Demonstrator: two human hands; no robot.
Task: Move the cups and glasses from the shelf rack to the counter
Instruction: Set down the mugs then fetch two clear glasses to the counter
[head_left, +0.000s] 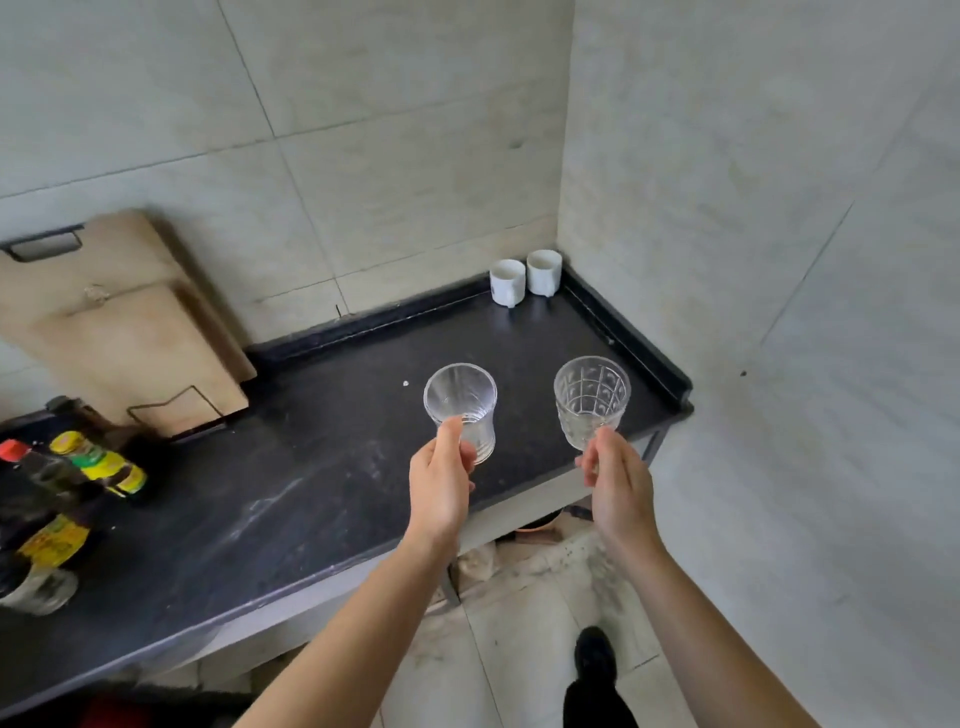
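Observation:
My left hand (440, 480) grips a clear ribbed glass (461, 405) near its base, holding it upright over the black counter (311, 493). My right hand (618, 483) pinches the base of a clear glass with a square-cut pattern (591, 397), also upright, above the counter's right end. Two white mugs (524, 279) stand in the far right corner against the tiled wall. The shelf rack is out of view.
Two wooden cutting boards (124, 332) lean on the wall in a wire stand at the left. Sauce bottles (78, 483) crowd the counter's left end. A raised lip (639, 338) edges the counter at the back and right. My foot (595, 657) is on the tiled floor below.

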